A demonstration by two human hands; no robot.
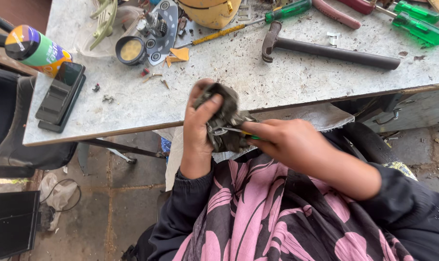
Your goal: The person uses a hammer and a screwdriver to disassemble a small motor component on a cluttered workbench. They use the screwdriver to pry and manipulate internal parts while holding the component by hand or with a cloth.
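Head view, looking straight down over the edge of a scuffed grey-white worktable (287, 72). Left hand (198, 128) wrapped tight around a grimy dark lumpy metal part (224, 116), thumb pressed on top, held up just off the table's near edge and above the lap. Right hand (289, 140) clenched around a small tool with a thin metal shaft and yellow-green handle (239, 131), tip poked into the side of that dirty part. Hard to tell exactly what kind of tool, since most of the handle is buried in the fist. Both sleeves dark, pink-and-black flower-print cloth (272, 217) across the lap underneath.

Up on the table, well away from the hands: black-handled claw hammer (325, 48) lying flat, two translucent green-handled screwdrivers (417, 24) at the far right corner, red-handled pliers (335, 13) next to them, and a long screwdriver with a yellow shaft and green grip (248, 24). Round black tin with yellowish paste inside (131, 50) near the middle, beside a silvery perforated metal plate (162, 29). Over on the left edge, a black phone resting on a black stand (61, 95), and a multicoloured spray can with a black cap (36, 48) just beside it. Small screws and bits of debris scattered around. Stained concrete floor (108, 203) below.
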